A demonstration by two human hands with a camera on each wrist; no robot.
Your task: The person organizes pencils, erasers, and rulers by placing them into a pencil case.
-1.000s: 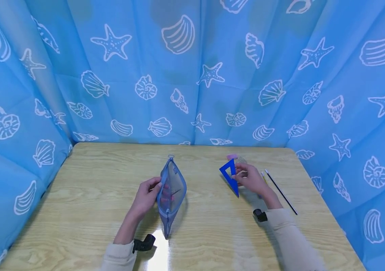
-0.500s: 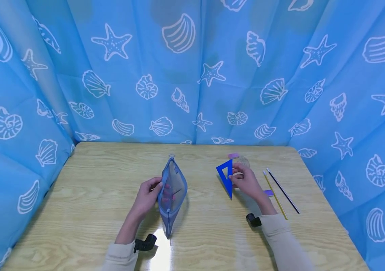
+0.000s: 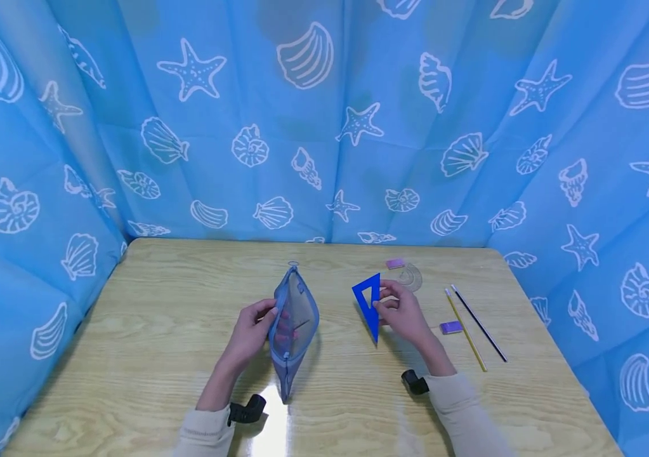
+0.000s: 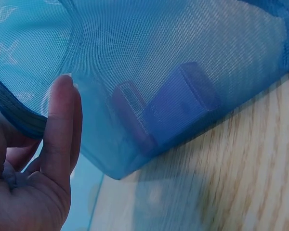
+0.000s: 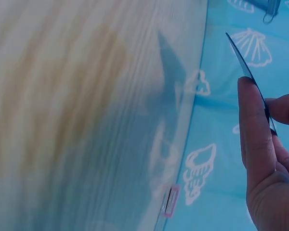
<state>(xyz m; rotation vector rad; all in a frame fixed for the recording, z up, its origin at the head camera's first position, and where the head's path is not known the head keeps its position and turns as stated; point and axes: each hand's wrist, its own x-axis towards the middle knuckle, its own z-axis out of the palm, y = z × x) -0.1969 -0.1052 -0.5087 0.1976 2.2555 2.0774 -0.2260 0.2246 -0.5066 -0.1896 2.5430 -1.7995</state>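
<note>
Blue set square (image 3: 372, 322) aloft over table (image 3: 158, 330), between mesh pouch (image 3: 303, 306) and protractor (image 3: 412, 277); long axis near–far, sharp tip toward person. Right hand (image 3: 405, 314): thumb and fingers pinch its right edge. Pouch gapes upward, long axis near–far. Left hand (image 3: 249, 331) pinches its left rim.

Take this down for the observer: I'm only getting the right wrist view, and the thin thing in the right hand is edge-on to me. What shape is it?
Observer: The head view shows a blue triangle ruler with a cut-out in the middle.
Operator: Okay, what's the left hand up to?
Observer: It pinches the rim of an open mesh pouch.
Operator: Anything in there?
Observer: Yes, in the left wrist view a purple block shows through the mesh.
</note>
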